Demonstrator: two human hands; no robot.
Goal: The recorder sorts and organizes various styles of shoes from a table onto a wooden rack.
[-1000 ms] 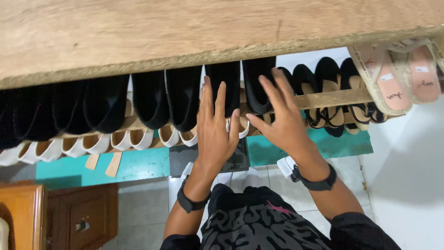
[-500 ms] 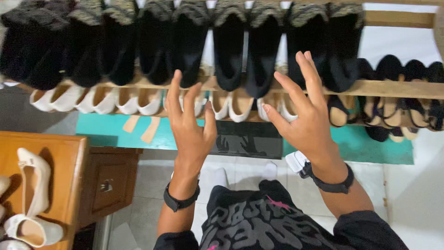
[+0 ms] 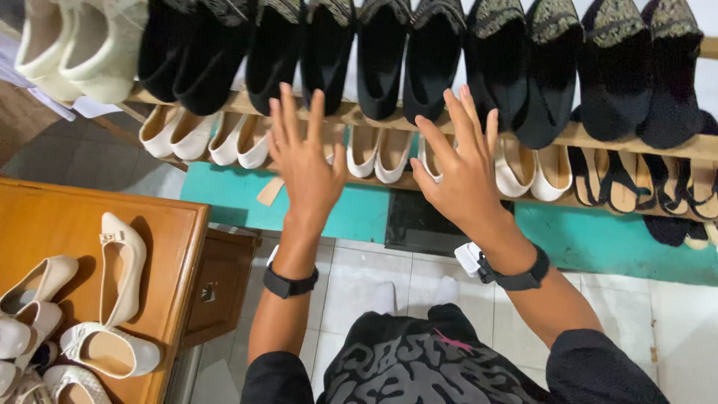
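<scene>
**Both hands up at the shoe rack, holding nothing**

Left hand (image 3: 307, 168): raised, back of hand to camera, fingers spread wide, empty. Fingertips overlap the wooden rail (image 3: 359, 114) of the upper shelf, just below the black shoes (image 3: 407, 56). Cannot tell if they touch the rail or the shoes. Black band (image 3: 290, 285) on the wrist.

Right hand (image 3: 462, 173): raised the same way, fingers fanned wide, empty. Fingertips near the toes of the black shoes with patterned tops (image 3: 523, 67), contact unclear. Black wrist strap with a small white block (image 3: 471, 259) on it.

Rack: the black shoes hang toe-down in a row along the upper rail; cream shoes (image 3: 75, 45) at its far left. The lower shelf holds white flats (image 3: 378, 153), then black strappy sandals (image 3: 636, 179) to the right.

Labels: a tan paper tag (image 3: 271, 191) hangs below the lower row, over the teal floor strip (image 3: 359, 213). No marking readable.

Lower left: wooden cabinet (image 3: 176, 254) with more cream flats (image 3: 120, 262) lying on top.
</scene>
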